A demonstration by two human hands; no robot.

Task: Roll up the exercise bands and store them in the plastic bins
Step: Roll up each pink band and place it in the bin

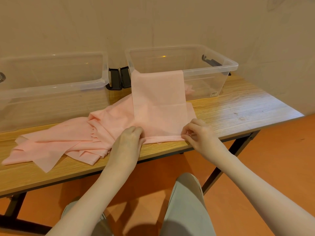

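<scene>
A long pale pink exercise band (pixel 158 99) lies flat on the wooden table, its far end draped over the front rim of the right clear plastic bin (pixel 211 72). Its near end is turned into a thin roll at the table's front edge. My left hand (pixel 129 140) pinches the left end of that roll and my right hand (pixel 197 133) pinches the right end. A loose heap of several more pink bands (pixel 64 142) lies to the left. Some pink band shows inside the right bin. The left clear bin (pixel 51 79) stands at the back left.
The wooden table (pixel 238 108) stands against a beige wall, both bins at its back with black latches (pixel 117 79) between them. Bare tabletop lies right of the band. Below are an orange floor, black table legs and my knees.
</scene>
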